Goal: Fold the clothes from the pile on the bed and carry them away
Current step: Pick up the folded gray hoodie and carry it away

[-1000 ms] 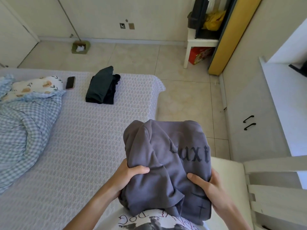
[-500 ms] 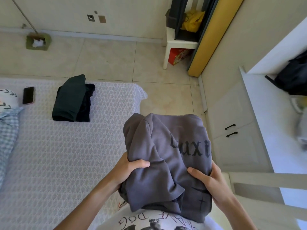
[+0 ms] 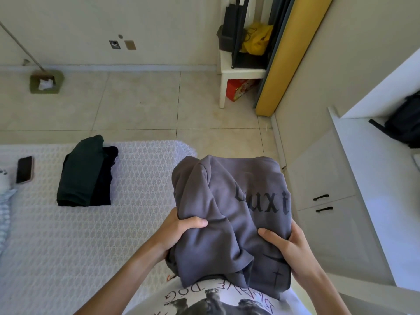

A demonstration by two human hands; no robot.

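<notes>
White textured bedspread covering the bed, which fills the lower left of the view; pale floor tiles beyond it. White cabinet with two black handles at right. Grey folded sweatshirt with dark lettering, lifted clear of the bed and held in front of the person's chest, over the bed's right edge. Stack of dark folded clothes, green on black, lying on the bedspread well to the left of the sweatshirt. White stool against the far wall, bearing a yellow bag. Left hand clamped on the sweatshirt's left side, thumb on top, fingers hidden beneath. Right hand gripping its right side likewise, thumb over the cloth. Black phone lying flat on the bed, left of the dark stack
</notes>
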